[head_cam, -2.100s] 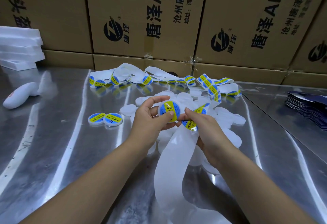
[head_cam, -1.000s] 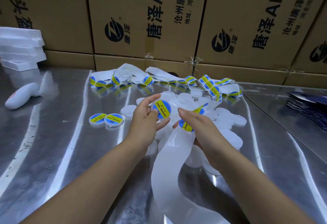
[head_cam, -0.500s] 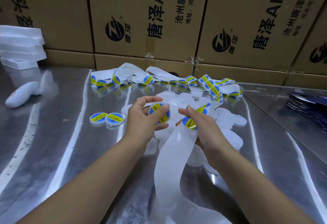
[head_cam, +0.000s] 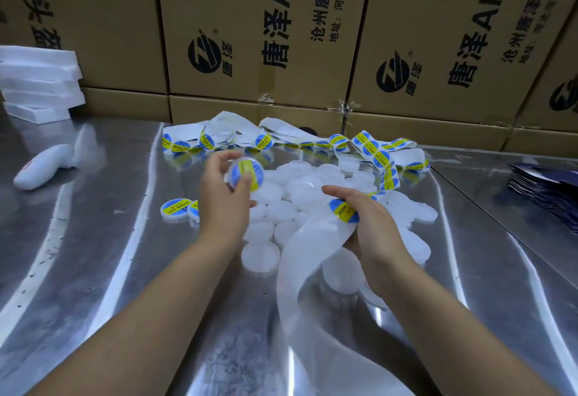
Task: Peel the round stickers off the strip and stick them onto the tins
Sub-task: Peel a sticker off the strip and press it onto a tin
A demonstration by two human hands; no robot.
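Note:
My left hand (head_cam: pixel 223 205) grips a round white tin (head_cam: pixel 245 175) that bears a blue and yellow sticker, held above the table. My right hand (head_cam: pixel 372 223) holds the white backing strip (head_cam: pixel 300 258), with its thumb beside a blue and yellow sticker (head_cam: pixel 343 210) on the strip. The peeled part of the strip curls down toward me. A pile of plain white tins (head_cam: pixel 312 189) lies under and behind both hands. Two labelled tins (head_cam: pixel 176 208) sit on the table left of my left hand.
The strip's unpeeled part (head_cam: pixel 369 148) with several stickers winds along the back of the steel table (head_cam: pixel 93 239). Cardboard boxes (head_cam: pixel 262 36) form a wall behind. White foam trays (head_cam: pixel 37 83) and a white handheld object (head_cam: pixel 43 165) are at the left; dark sheets (head_cam: pixel 547 189) at right.
My left hand has carried the labelled tin up and to the left, away from my right hand. My right hand has dropped slightly with the strip.

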